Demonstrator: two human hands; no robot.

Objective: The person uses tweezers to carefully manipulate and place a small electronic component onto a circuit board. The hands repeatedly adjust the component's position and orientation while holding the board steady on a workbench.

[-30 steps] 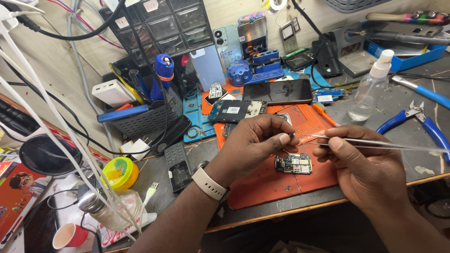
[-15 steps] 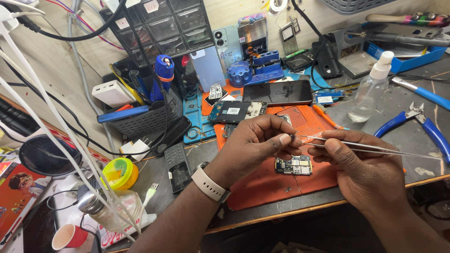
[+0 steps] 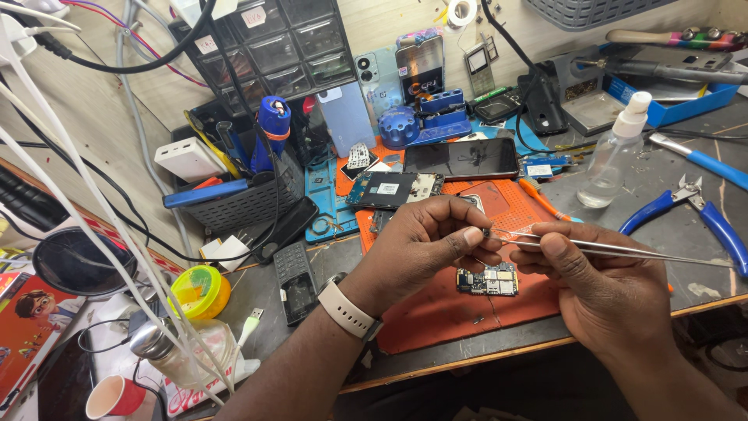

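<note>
Right hand [image 3: 608, 300] is pinched around a pair of metal tweezers [image 3: 615, 249], with the tips pointed left toward the left hand [image 3: 428, 242]. The left thumb and forefinger are closed narrow on a tiny dark part [image 3: 486, 232], right where the tweezer tips meet it. The part is too small to say what it is, and I can't tell whether the tweezers are actually gripping it or just touching. All of this hangs just above a small circuit board [image 3: 488, 281] lying on the orange work mat [image 3: 467, 320].

If I were doing this bit, I'd go by these:
- Keep both wrists low, near the mat, so the hands steady each other.
- Squeeze the tweezers lightly — too hard and a speck like that will probably ping off into the clutter.
- Stay over the mat, not over the grey bench [image 3: 670, 195], so a drop lands somewhere findable.
- Mind the board underneath; don't drag the tips across it.

The blue-handled pliers [image 3: 705, 214] and the clear spray bottle [image 3: 615, 152] sit well off to the right, out of the way.
</note>
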